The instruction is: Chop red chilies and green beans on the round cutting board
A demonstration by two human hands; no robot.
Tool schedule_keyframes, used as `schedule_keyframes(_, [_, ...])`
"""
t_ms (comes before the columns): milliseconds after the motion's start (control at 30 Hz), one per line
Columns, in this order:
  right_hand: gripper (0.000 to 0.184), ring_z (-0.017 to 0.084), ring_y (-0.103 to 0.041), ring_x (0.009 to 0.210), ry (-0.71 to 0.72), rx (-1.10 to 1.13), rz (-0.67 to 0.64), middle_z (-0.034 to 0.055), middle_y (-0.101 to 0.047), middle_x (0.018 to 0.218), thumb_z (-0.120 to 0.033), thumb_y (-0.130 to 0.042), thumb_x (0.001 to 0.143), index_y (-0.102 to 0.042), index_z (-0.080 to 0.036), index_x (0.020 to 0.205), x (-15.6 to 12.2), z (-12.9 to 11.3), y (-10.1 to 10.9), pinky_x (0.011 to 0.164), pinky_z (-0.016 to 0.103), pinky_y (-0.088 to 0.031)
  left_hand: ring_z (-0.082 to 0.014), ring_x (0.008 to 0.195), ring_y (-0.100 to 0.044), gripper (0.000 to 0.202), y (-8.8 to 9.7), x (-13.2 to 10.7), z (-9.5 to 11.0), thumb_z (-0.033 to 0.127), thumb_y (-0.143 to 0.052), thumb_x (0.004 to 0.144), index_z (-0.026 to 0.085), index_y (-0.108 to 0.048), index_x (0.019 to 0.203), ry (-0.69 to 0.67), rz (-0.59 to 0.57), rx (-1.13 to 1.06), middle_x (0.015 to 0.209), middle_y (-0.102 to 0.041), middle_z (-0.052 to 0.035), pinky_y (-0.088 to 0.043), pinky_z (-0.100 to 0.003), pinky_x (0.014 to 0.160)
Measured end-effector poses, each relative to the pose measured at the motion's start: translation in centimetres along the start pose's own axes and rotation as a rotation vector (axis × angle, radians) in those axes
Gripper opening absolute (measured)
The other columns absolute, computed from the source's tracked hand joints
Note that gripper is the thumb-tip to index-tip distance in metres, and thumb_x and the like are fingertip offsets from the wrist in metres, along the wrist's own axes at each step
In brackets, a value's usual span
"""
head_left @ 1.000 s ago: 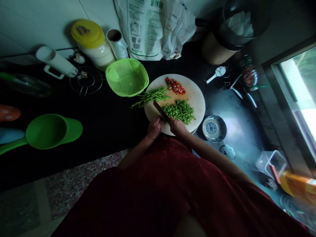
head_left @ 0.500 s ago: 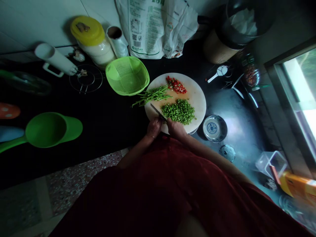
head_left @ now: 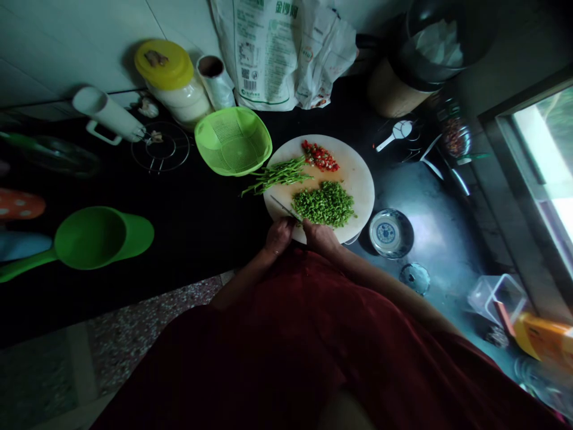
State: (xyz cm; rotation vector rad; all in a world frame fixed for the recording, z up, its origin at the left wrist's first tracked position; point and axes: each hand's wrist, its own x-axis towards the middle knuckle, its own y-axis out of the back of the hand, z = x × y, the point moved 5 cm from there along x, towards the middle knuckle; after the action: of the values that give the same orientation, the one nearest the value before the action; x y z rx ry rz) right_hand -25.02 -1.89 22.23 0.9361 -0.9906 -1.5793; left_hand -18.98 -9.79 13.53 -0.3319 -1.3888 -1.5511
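Note:
My right hand (head_left: 321, 239) is closed around the handle of a knife (head_left: 286, 208) at the near edge of a round white cutting board (head_left: 360, 191). The blade points away to the left. Beside it, my left hand (head_left: 279, 235) has its fingers curled together close to the blade; what they hold is hidden. A heap of chopped green stems (head_left: 329, 203) lies just beyond my right hand. Chopped red chili (head_left: 320, 155) sits at the far side of the board. Uncut green stems (head_left: 282, 174) lie across its left edge.
Left of the board are a green colander (head_left: 233, 143) and a green ladle-like scoop (head_left: 92, 237). A patterned bowl (head_left: 391, 233) stands to the right. Behind are a yellow-lidded jar (head_left: 172, 83) and a white printed bag (head_left: 266, 60). A window (head_left: 550, 149) is at right.
The knife's blade has tilted, its tip shifting slightly nearer and left. Both hands stay nearly in place. The whole view has shifted a little.

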Motion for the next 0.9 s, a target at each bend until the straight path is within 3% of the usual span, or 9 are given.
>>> schedule_keyframes(167, [0.029,0.023,-0.067,0.086,0.004,0.000,-0.018,0.0119,-0.069,0.090,-0.019,-0.036,0.093,-0.046,-0.015,0.120,-1.0,0.2,1.1,0.067,0.027,-0.043,-0.0222,0.090,-0.060,0.024,0.8,0.1,0.4,0.021,-0.041,0.096,0.015,-0.065,0.101,-0.007,0.003,0.039,0.092,-0.066,-0.0110,-0.049,-0.035,0.080])
schedule_keyframes(400, [0.033,0.024,-0.067,0.089,-0.009,-0.016,-0.018,0.0127,-0.069,0.095,-0.013,-0.036,0.091,-0.044,-0.014,0.123,-0.2,-0.1,-0.2,0.067,0.027,-0.043,-0.0207,0.089,-0.062,0.026,0.0,-0.3,0.0,0.015,-0.040,0.096,0.016,-0.066,0.098,-0.031,-0.024,0.013,0.091,-0.067,-0.0095,-0.049,-0.033,0.081])
schedule_keyframes(567, [0.029,0.023,-0.067,0.083,0.010,0.006,-0.002,0.0118,-0.069,0.089,-0.019,-0.032,0.095,-0.047,-0.015,0.120,-0.9,0.3,0.6,0.066,0.027,-0.042,-0.0202,0.088,-0.061,0.028,0.6,-0.4,0.1,0.022,-0.039,0.098,0.015,-0.066,0.100,-0.018,0.051,0.046,0.094,-0.067,-0.0103,-0.049,-0.032,0.080])
schedule_keyframes(767, [0.033,0.023,-0.066,0.089,0.011,-0.016,-0.037,0.0138,-0.069,0.095,-0.013,-0.035,0.092,-0.045,-0.013,0.123,-0.9,-0.1,-0.4,0.069,0.027,-0.042,-0.0210,0.086,-0.062,0.028,-0.1,-0.6,-0.3,0.017,-0.039,0.096,0.015,-0.067,0.096,-0.031,-0.013,0.060,0.087,-0.067,-0.0099,-0.050,-0.033,0.080])
schedule_keyframes(900, [0.032,0.023,-0.066,0.087,0.004,-0.008,-0.011,0.0120,-0.069,0.093,-0.018,-0.034,0.094,-0.044,-0.015,0.124,-0.9,0.3,-0.4,0.067,0.027,-0.041,-0.0203,0.088,-0.062,0.031,0.3,-0.9,-0.4,0.021,-0.037,0.098,0.015,-0.067,0.093,-0.020,0.067,0.014,0.091,-0.067,-0.0103,-0.051,-0.034,0.081])
